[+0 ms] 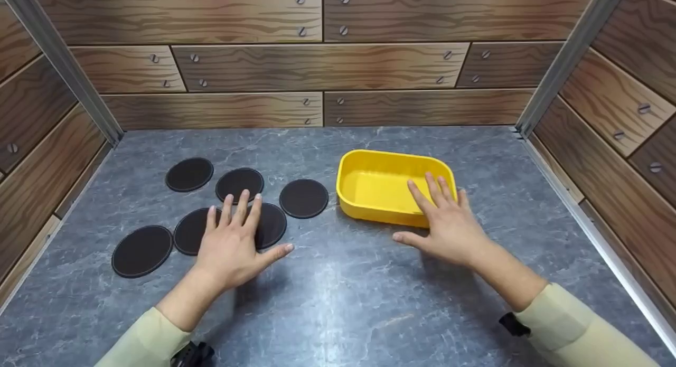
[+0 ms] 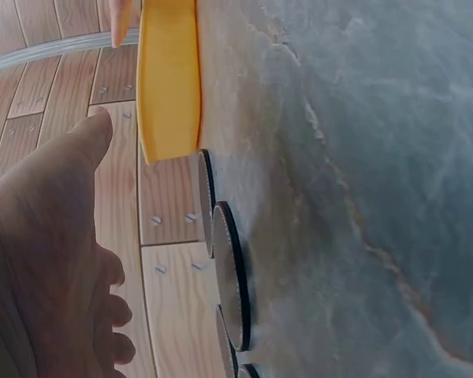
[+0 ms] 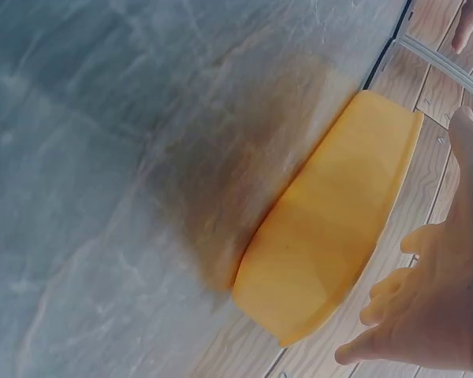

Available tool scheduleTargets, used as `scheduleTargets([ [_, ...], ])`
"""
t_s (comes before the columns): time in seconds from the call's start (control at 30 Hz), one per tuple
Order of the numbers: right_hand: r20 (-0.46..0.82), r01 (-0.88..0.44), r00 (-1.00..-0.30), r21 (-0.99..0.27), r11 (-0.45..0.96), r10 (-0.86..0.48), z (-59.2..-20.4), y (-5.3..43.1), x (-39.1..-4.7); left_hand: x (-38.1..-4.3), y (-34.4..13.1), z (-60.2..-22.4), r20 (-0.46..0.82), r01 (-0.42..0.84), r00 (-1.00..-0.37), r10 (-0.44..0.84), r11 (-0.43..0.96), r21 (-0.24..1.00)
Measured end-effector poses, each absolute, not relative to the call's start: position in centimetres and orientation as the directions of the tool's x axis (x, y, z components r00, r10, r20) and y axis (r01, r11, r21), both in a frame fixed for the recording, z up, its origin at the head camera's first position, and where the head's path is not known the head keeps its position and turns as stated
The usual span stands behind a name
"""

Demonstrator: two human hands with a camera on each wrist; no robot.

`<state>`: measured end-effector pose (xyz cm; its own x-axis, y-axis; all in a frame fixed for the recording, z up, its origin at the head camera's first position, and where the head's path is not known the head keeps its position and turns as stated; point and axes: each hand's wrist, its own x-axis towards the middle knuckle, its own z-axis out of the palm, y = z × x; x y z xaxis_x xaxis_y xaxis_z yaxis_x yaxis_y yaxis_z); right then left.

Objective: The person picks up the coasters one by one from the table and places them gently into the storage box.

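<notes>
Grey tabletop (image 1: pixel 327 282) with six black discs (image 1: pixel 189 174) and a yellow container (image 1: pixel 377 187)

Before you, the tabletop is marbled with pale veins and shines brightly near the middle of your side. On its left half, the discs lie flat in two loose rows. In the nearer row, the leftmost disc (image 1: pixel 142 252) meets its neighbour (image 1: pixel 187 232) edge to edge; that neighbour and the next disc (image 1: pixel 273 224) are partly hidden from you. In the farther row, the rightmost disc (image 1: pixel 303 198) lies just beside the container without touching it. The container stands open side up, right of the middle
</notes>
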<state>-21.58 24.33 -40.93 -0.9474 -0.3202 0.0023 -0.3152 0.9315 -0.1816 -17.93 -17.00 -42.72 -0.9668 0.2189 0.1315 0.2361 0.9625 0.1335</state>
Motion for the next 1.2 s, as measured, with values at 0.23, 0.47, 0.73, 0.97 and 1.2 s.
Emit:
scheduleTargets([
  [0.23, 0.035, -0.32, -0.947, -0.164, 0.933, -0.319, -39.8, 25.3, -22.2, -19.5, -15.4, -41.2, 0.093, 0.252, -0.966, 0.242, 0.961, 0.115],
  [0.47, 0.03, -0.282, -0.959, -0.164, 0.945, -0.281, -38.9, 26.7, -23.8, -22.6, -12.2, -39.3, 0.066, 0.293, -0.955, 0.288, 0.951, 0.095],
  [0.73, -0.035, -0.227, -0.971, -0.193, 0.955, -0.238, -39.5, 28.4, -25.7, -26.2, -8.0, -39.0, 0.031, 0.336, -0.942, 0.335, 0.93, 0.147],
  [0.97, -0.084, -0.2, -0.971, -0.218, 0.955, -0.222, -40.6, 29.3, -27.2, -28.5, -5.5, -40.0, 0.004, 0.37, -0.927, 0.375, 0.913, 0.171],
  [1.2, -0.124, -0.193, -0.965, -0.26, 0.946, -0.231, -41.4, 29.7, -28.0, -29.7, -4.3, -41.0, -0.037, 0.368, -0.923, 0.382, 0.908, 0.2],
])
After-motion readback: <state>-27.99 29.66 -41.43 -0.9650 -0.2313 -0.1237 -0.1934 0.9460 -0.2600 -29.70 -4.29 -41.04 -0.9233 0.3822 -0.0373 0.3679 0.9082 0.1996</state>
